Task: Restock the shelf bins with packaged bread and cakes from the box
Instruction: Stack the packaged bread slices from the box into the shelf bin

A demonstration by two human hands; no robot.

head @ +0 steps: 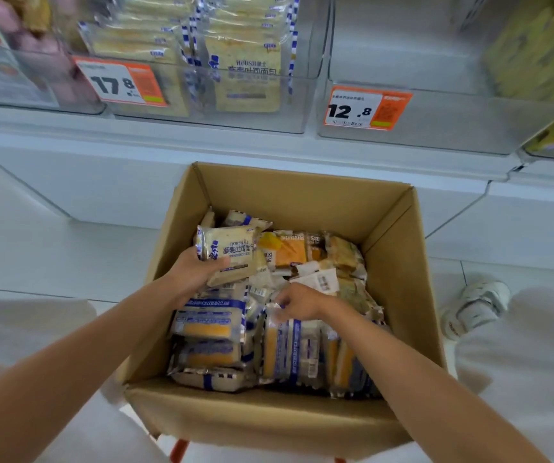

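Note:
An open cardboard box (305, 198) stands below the shelf, filled with several wrapped bread and cake packs (212, 324). My left hand (192, 274) grips a pale toast bread pack (232, 252) with blue print, lifted slightly above the pile at the box's left side. My right hand (297, 302) reaches into the middle of the box and pinches the top edge of a blue-striped cake pack (290, 349). Above, a clear shelf bin (202, 105) with a 17.8 price tag (120, 81) holds the same toast bread packs (245, 71).
To the right, a clear bin (436, 128) with a 12.8 tag (365, 108) shows no packs inside. Bins of yellow packs (542, 45) at far right, pinkish packs (18, 45) at far left. A white shoe (476, 307) rests on the floor right of the box.

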